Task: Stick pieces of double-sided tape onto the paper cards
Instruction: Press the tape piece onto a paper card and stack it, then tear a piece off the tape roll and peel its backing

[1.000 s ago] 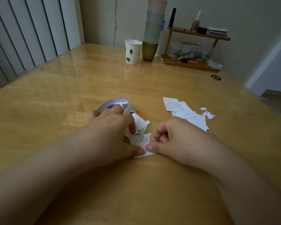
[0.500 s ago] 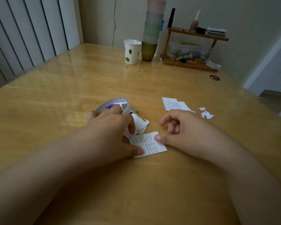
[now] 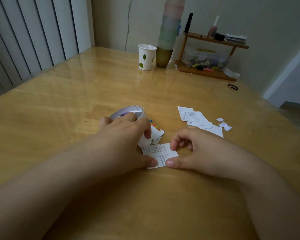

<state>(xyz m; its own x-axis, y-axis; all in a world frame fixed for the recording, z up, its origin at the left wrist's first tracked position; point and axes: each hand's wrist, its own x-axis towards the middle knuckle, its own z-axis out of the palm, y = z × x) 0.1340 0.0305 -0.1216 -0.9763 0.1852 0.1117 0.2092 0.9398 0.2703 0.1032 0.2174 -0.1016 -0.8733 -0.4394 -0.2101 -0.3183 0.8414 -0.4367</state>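
1. Your printed paper card (image 3: 160,154), a thin white rectangle covered in small text, lies flat on the glossy wooden table (image 3: 62,115) right before you
2. Your left hand (image 3: 125,135) pins the card's near left edge with the thumb, while its curled fingers grip the tape roll (image 3: 133,112), a smooth white ring just behind
3. Your right hand (image 3: 194,151) pinches the card's right side, thumb at the near edge and forefinger at the far edge; half a second ago only one fingertip touched it and the thumb was off
4. Under your left fingers sits a small heap of cut cards (image 3: 155,134), one with a coloured stripe
5. Farther right lie more printed slips (image 3: 194,118) and tiny white backing scraps (image 3: 224,124)
6. At the far edge stand a leaf-patterned paper cup (image 3: 145,57) and a wooden shelf (image 3: 213,56)
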